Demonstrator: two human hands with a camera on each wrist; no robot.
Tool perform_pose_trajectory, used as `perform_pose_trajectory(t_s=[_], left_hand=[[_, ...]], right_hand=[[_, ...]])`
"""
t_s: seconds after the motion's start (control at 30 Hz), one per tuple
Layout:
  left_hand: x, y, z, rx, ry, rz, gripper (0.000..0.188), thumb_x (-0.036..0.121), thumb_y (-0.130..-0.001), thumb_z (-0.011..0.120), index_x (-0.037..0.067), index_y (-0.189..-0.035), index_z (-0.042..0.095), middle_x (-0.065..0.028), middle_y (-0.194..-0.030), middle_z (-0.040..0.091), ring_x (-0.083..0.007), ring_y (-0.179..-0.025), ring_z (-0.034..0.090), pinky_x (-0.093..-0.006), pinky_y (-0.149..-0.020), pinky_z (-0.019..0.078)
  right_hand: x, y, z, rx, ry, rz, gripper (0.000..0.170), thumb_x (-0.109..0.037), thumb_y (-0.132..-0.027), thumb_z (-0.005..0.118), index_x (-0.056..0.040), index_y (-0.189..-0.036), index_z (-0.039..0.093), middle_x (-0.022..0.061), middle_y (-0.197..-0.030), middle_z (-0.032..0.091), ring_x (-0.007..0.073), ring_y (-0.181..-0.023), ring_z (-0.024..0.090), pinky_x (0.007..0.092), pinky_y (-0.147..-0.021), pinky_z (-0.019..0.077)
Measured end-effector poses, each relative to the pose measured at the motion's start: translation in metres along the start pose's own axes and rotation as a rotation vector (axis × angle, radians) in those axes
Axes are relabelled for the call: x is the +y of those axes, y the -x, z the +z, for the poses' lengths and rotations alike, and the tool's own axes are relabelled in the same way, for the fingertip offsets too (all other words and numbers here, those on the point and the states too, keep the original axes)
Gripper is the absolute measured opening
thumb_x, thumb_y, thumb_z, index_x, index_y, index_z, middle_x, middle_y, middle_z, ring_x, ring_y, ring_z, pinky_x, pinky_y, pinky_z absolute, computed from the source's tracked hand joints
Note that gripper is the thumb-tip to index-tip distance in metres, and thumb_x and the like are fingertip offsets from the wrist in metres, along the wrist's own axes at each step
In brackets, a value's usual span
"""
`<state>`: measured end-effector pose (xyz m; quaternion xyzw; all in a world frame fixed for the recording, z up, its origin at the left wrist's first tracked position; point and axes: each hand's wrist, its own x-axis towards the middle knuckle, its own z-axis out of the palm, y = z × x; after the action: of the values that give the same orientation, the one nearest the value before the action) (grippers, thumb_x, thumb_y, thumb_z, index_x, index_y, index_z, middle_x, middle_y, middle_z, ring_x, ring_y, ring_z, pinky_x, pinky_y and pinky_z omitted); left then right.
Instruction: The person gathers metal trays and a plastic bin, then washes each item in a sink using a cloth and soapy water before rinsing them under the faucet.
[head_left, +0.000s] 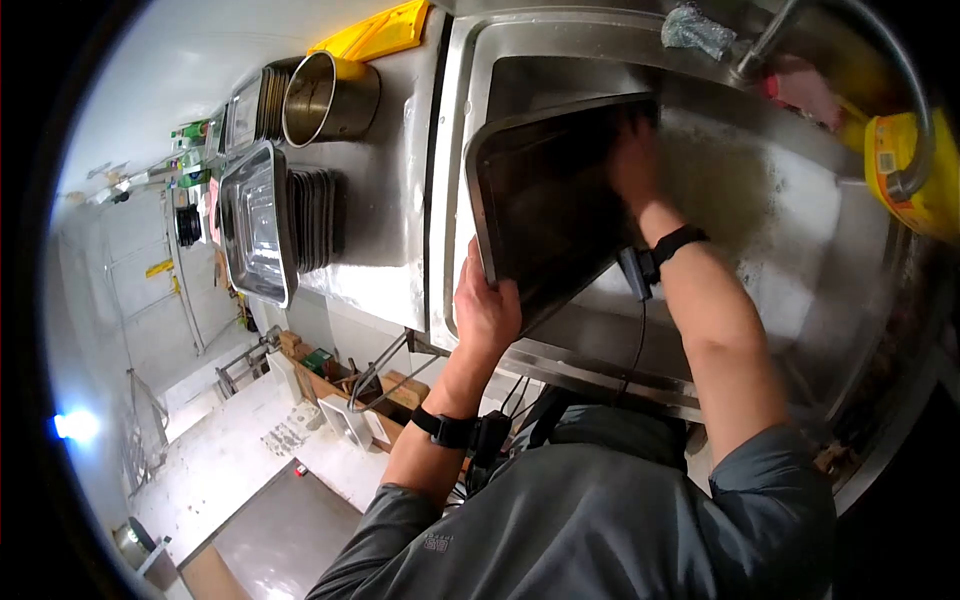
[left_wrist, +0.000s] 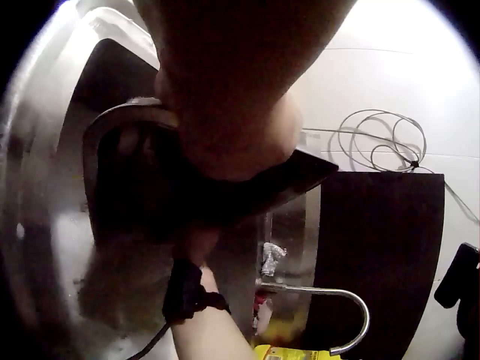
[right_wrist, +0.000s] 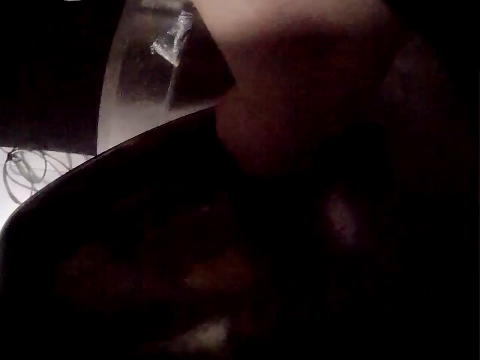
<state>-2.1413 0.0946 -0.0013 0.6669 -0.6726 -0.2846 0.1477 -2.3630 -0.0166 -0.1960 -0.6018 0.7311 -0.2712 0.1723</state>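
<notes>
A deep rectangular metal pan (head_left: 545,185), dark inside, is tilted up over the sink (head_left: 800,250) in the head view. My left hand (head_left: 487,308) grips its near-left rim, thumb on the inner side and fingers behind the wall. Inside the pan, toward its right end, my right hand (head_left: 637,165) is blurred by motion and reaches down against the dark surface. The right wrist view is very dark, with that hand (right_wrist: 277,127) over the pan's inside. I cannot tell whether the right fingers hold anything.
Left of the sink, a counter bears a shiny pan (head_left: 258,225), a stack of dark trays (head_left: 318,220), a round metal pot (head_left: 330,100) and a yellow object (head_left: 375,32). A curved faucet (head_left: 910,90), a crumpled clear plastic bag (head_left: 697,32) and a yellow package (head_left: 900,170) line the sink's far right side.
</notes>
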Motion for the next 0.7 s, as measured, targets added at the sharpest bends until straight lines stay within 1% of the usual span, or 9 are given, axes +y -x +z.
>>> perform_pose_trajectory(t_s=[0.1,0.17,0.2,0.27,0.4,0.57,0.6,0.67,0.7], left_hand=[[-0.013,0.004,0.008,0.019,-0.083,0.096,0.062,0.002,-0.076,0.050,-0.010,-0.134,0.032,-0.0323,-0.107,0.055,-0.0473,-0.095,0.057,-0.0474,-0.081,0.0477],[-0.020,0.012,0.014,0.074,-0.063,0.149,0.062,0.002,-0.075,0.051,-0.010,-0.134,0.032,-0.0319,-0.109,0.055,-0.0462,-0.097,0.057,-0.0463,-0.083,0.0477],[-0.019,0.014,0.016,0.070,-0.063,0.150,0.062,0.002,-0.075,0.051,-0.010,-0.134,0.032,-0.0319,-0.109,0.055,-0.0462,-0.097,0.057,-0.0463,-0.083,0.0477],[-0.017,0.014,0.018,0.072,-0.007,0.072,0.062,0.001,-0.075,0.052,-0.009,-0.134,0.033,-0.0313,-0.112,0.054,-0.0456,-0.099,0.057,-0.0458,-0.084,0.0475],[-0.009,0.012,0.018,0.185,-0.081,0.231,0.060,0.001,-0.076,0.051,-0.009,-0.133,0.034,-0.0313,-0.112,0.054,-0.0459,-0.098,0.057,-0.0460,-0.083,0.0473],[-0.012,0.007,0.012,0.181,-0.070,0.160,0.059,0.000,-0.077,0.050,-0.009,-0.133,0.032,-0.0322,-0.111,0.054,-0.0471,-0.098,0.056,-0.0473,-0.084,0.0464],[-0.014,0.007,0.012,0.181,-0.069,0.157,0.059,0.000,-0.077,0.050,-0.009,-0.133,0.032,-0.0322,-0.111,0.054,-0.0471,-0.098,0.056,-0.0473,-0.084,0.0464],[-0.019,0.006,0.013,0.146,-0.062,0.191,0.059,0.001,-0.077,0.050,-0.009,-0.133,0.032,-0.0320,-0.110,0.055,-0.0475,-0.096,0.056,-0.0483,-0.083,0.0465],[-0.018,0.006,0.014,0.141,-0.066,0.198,0.059,0.001,-0.077,0.050,-0.009,-0.133,0.032,-0.0320,-0.110,0.055,-0.0475,-0.096,0.056,-0.0483,-0.083,0.0465]], right_hand=[[0.023,-0.021,0.008,0.094,0.153,0.046,0.048,-0.012,-0.081,0.061,-0.0045,-0.127,0.048,0.0246,-0.127,0.044,0.0395,-0.111,0.050,0.0495,-0.085,0.0493],[0.019,-0.029,-0.005,-0.103,0.221,0.171,0.041,-0.015,-0.082,0.060,-0.0038,-0.121,0.055,0.0257,-0.124,0.045,0.0413,-0.105,0.055,0.0479,-0.080,0.0522],[0.018,-0.030,-0.006,-0.104,0.222,0.175,0.041,-0.015,-0.082,0.060,-0.0038,-0.121,0.055,0.0257,-0.124,0.045,0.0413,-0.105,0.055,0.0479,-0.080,0.0522],[0.017,-0.037,-0.009,-0.211,0.141,0.332,0.037,-0.015,-0.083,0.053,-0.0050,-0.119,0.054,0.0253,-0.112,0.054,0.0409,-0.093,0.060,0.0516,-0.073,0.0518],[0.040,-0.043,0.010,-0.441,0.027,0.424,0.024,-0.019,-0.085,0.058,-0.0015,-0.100,0.067,0.0201,-0.116,0.057,0.0370,-0.097,0.061,0.0457,-0.082,0.0506],[0.038,-0.010,-0.002,-0.067,-0.952,1.173,0.043,-0.021,-0.088,0.054,-0.0006,-0.127,0.053,0.0211,-0.119,0.059,0.0385,-0.106,0.057,0.0416,-0.088,0.0468],[0.038,-0.010,-0.007,-0.070,-0.949,1.174,0.043,-0.021,-0.088,0.054,-0.0006,-0.127,0.053,0.0211,-0.119,0.059,0.0385,-0.106,0.057,0.0416,-0.088,0.0468],[0.019,-0.018,-0.035,0.098,-0.705,0.664,0.049,-0.019,-0.088,0.054,-0.0002,-0.133,0.046,0.0239,-0.123,0.055,0.0420,-0.110,0.054,0.0437,-0.089,0.0464],[0.024,-0.021,-0.029,0.105,-0.709,0.670,0.049,-0.019,-0.088,0.054,-0.0002,-0.133,0.046,0.0239,-0.123,0.055,0.0420,-0.110,0.054,0.0437,-0.089,0.0464]])
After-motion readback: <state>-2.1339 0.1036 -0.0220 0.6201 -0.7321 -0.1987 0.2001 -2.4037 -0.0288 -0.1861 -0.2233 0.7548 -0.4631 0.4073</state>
